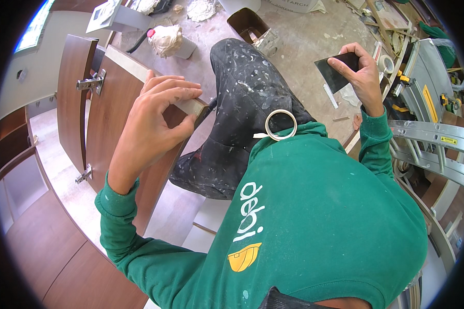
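Note:
My left hand (152,116) grips the edge of a brown wood panel (121,95) near its corner, with the fingers over the pale edge and the thumb below them. Metal hinges (92,82) join this panel to a narrower brown panel (73,98) on its left. Out to the right, my right hand (363,72) pinches a thin, dark, square sheet (335,72) between thumb and fingers; its material I cannot make out. A roll of masking tape (267,125) lies at my waist, its loose end sticking out to the left.
White cups and crumpled cloth (166,41) stand on the floor ahead, near an open brown box (247,26). A metal ladder (430,141) and tools lie at the right among wood scraps. Brown cabinet panels (46,237) fill the lower left.

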{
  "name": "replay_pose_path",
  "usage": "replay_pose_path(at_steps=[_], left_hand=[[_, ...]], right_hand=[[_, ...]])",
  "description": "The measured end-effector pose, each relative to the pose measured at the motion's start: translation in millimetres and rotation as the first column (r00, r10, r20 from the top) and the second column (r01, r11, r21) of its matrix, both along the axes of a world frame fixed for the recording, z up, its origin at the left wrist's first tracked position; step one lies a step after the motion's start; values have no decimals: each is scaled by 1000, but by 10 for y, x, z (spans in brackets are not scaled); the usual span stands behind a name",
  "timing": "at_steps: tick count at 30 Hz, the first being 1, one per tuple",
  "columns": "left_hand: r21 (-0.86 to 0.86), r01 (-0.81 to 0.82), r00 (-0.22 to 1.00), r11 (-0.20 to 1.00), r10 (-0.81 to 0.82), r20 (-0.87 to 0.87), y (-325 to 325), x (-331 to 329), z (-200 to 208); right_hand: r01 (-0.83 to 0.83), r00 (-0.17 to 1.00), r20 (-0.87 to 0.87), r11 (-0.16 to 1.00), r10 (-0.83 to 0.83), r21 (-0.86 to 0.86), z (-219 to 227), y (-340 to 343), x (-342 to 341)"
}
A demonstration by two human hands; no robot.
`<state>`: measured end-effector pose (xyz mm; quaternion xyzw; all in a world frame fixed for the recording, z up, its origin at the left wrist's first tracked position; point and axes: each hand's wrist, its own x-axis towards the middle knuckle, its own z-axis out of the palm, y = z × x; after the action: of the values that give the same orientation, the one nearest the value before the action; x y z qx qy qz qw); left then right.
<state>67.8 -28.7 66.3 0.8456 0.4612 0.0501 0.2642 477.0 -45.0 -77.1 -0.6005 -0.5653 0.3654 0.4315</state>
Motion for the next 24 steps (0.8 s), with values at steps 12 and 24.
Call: replay_pose_path(at_steps=[12,24], left_hand=[[-1,22,1000,1000,-22,11,-14,-18,26],[6,23,1000,1000,-23,-5,-17,-21,37]], right_hand=[[10,1000,-7,1000,-10,4,-10,3,4],[-10,1000,-2,1000,10,11,-19,9,8]])
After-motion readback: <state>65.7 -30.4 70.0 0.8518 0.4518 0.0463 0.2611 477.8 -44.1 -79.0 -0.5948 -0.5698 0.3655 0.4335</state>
